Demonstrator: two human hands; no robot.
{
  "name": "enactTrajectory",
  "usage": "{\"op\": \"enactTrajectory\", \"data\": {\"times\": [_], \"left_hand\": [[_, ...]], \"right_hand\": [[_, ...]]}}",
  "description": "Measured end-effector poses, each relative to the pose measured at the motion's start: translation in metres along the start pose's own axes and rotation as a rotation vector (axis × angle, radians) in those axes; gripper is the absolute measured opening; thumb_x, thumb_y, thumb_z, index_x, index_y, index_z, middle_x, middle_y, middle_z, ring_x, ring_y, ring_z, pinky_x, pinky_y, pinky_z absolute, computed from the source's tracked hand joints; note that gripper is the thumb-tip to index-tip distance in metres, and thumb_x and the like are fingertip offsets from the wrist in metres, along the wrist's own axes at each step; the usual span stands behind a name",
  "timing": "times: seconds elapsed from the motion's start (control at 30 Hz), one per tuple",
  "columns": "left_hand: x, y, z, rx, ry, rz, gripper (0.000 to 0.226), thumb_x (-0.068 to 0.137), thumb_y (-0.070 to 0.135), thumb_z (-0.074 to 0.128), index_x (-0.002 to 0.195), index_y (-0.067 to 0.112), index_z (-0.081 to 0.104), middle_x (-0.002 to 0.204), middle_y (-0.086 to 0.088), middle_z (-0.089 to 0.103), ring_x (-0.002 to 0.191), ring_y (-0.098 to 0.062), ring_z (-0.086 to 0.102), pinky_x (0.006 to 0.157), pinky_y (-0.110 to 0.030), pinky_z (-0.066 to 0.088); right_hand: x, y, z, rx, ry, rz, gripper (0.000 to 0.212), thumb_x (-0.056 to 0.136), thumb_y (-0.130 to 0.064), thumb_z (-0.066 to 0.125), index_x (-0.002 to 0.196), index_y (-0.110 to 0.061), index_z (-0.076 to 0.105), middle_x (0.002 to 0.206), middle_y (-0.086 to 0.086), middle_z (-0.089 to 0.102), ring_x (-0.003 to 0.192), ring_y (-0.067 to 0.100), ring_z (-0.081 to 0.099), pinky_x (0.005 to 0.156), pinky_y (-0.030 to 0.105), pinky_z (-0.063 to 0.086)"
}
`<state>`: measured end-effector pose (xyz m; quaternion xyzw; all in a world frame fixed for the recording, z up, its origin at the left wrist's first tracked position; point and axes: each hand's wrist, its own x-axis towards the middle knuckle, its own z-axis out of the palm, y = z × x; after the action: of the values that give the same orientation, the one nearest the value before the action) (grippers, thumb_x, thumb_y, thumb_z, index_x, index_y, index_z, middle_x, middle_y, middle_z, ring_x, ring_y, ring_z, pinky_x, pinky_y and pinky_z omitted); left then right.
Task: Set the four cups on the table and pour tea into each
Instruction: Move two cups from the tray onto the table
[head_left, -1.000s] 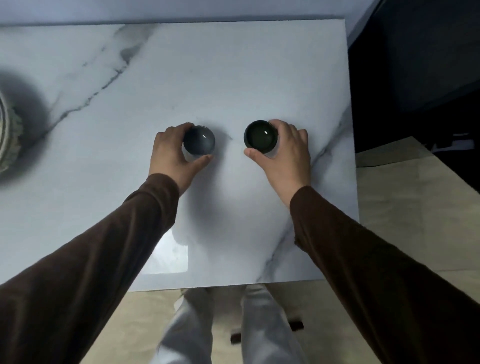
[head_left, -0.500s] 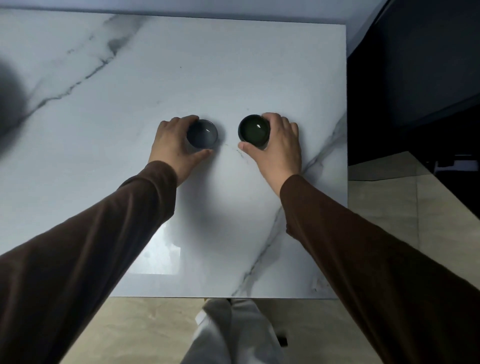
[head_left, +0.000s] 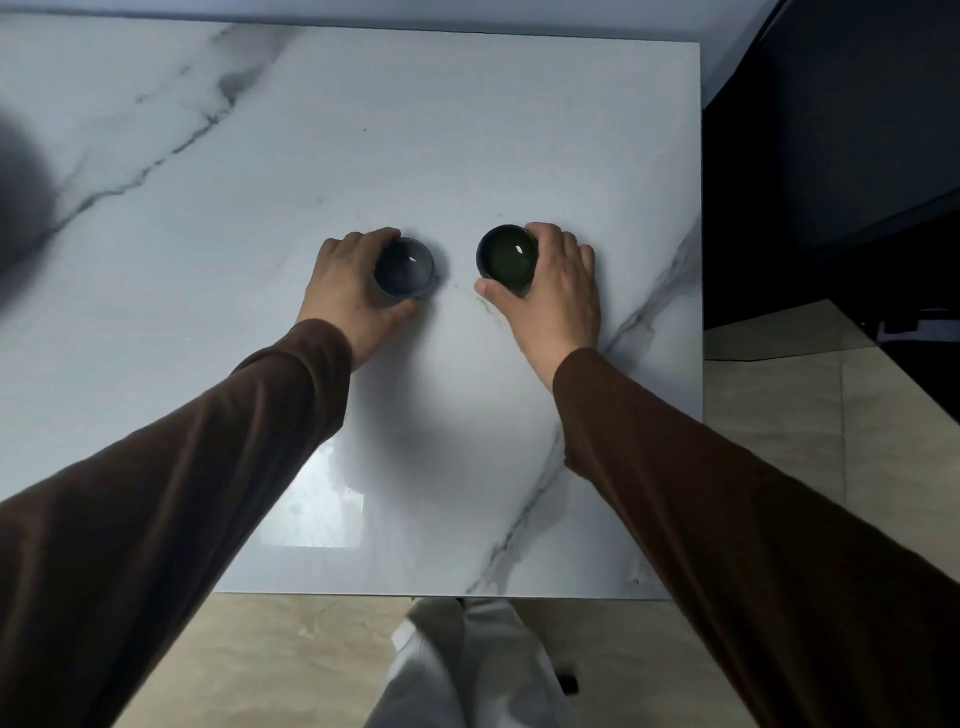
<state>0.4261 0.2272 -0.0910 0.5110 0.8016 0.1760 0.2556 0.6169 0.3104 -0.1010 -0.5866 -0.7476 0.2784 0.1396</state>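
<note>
Two small dark cups stand upright on the white marble table (head_left: 467, 130). The grey-blue cup (head_left: 408, 267) is on the left, and my left hand (head_left: 348, 293) wraps its left side with thumb and fingers. The dark green cup (head_left: 508, 255) stands a short gap to its right, held from the right by my right hand (head_left: 550, 296). Both cups look empty, with a small glint inside each. No teapot and no other cups are in view.
The table's right edge (head_left: 700, 260) borders a dark cabinet area (head_left: 831, 156). The near edge (head_left: 441, 596) is above beige floor tiles and my light trousers (head_left: 467, 670). A dark shadow (head_left: 21, 192) lies at the far left of the table.
Both hands slid the cups slightly farther from me on the table. The view shifted, and the woven object at the far left left the frame.
</note>
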Motion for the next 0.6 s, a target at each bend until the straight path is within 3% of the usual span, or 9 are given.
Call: {"op": "enactTrajectory", "data": {"times": [0.27,0.47,0.6], "left_hand": [[-0.010,-0.004,-0.009,0.012,-0.016,-0.019,0.085,0.076,0.028,0.073,0.149,0.020,0.029,0.138,-0.008,0.045,0.128,-0.029,0.035,0.106,-0.033,0.029],[-0.047,-0.022,-0.043,-0.015,0.051,-0.042,0.074,0.079,0.026,0.070,0.145,0.018,0.036,0.140,-0.005,0.044,0.130,-0.027,0.036,0.107,-0.030,0.030],[-0.074,-0.045,-0.074,-0.034,0.078,-0.066,0.068,0.081,0.025,0.068,0.142,0.020,0.039,0.138,-0.002,0.046,0.129,-0.024,0.038,0.102,-0.025,0.029]], "right_hand": [[-0.011,-0.013,-0.011,-0.064,-0.016,0.005,0.085,0.075,-0.053,0.074,0.144,-0.016,0.039,0.141,0.002,0.048,0.127,0.024,0.039,0.103,0.035,0.038],[-0.044,-0.053,-0.025,-0.132,0.027,-0.102,0.055,0.084,-0.037,0.069,0.132,-0.020,0.050,0.135,0.000,0.050,0.121,0.025,0.042,0.098,0.037,0.041],[-0.070,-0.096,-0.021,-0.136,-0.023,-0.160,0.049,0.087,-0.032,0.065,0.132,-0.019,0.051,0.134,0.000,0.050,0.124,0.025,0.041,0.100,0.037,0.040]]}}
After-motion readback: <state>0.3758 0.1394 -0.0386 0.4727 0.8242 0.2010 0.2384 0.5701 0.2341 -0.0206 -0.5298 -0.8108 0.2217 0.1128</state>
